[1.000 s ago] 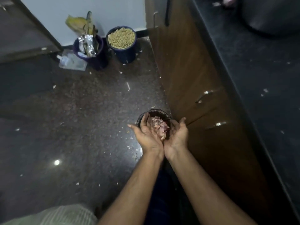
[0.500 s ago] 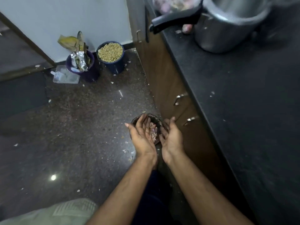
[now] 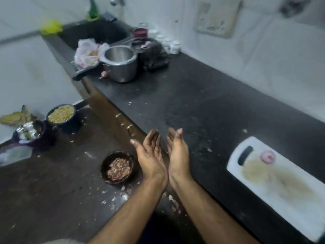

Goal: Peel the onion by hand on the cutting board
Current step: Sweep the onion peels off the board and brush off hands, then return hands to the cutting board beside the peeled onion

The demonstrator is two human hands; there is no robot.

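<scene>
A peeled pinkish onion (image 3: 267, 156) lies on the white cutting board (image 3: 281, 189) at the right of the dark counter. My left hand (image 3: 150, 158) and my right hand (image 3: 177, 152) are held up side by side at the counter's edge, palms facing each other, fingers straight, holding nothing. Just left of my left hand, on the floor, stands a dark round bin (image 3: 118, 167) filled with reddish onion peels.
A steel pot (image 3: 120, 63) with a black handle, a plastic bag (image 3: 87, 53) and a black bag (image 3: 153, 55) stand at the counter's far end by the sink (image 3: 95, 33). Two blue bins (image 3: 61, 116) and scattered peel scraps are on the floor.
The peels that lay in my cupped hands over the bin are gone from them and both hands have lifted, empty. The view has swung up and right, showing the counter and board.
</scene>
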